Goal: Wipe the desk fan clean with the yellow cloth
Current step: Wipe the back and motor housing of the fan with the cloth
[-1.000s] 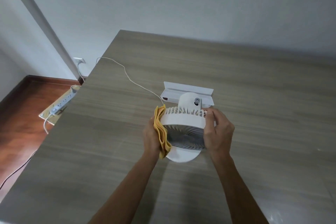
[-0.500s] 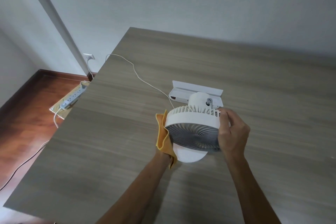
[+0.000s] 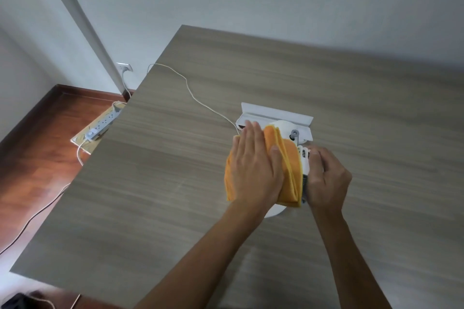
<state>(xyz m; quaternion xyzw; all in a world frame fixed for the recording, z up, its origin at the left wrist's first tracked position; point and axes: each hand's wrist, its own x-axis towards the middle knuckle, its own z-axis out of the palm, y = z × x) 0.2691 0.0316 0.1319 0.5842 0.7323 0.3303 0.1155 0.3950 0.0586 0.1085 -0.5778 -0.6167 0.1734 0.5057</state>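
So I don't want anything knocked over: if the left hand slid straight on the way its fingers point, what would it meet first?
Probably the white tray lying just beyond the left hand, which lies flat on the yellow cloth over the desk fan. Depth is unclear; it might pass above.

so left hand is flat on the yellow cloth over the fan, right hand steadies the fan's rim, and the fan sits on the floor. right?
One thing is off: the fan sits on the desk, not the floor, as the head view shows. The rest holds: the left hand lies flat on the yellow cloth over the fan, and the right hand steadies the fan's rim.
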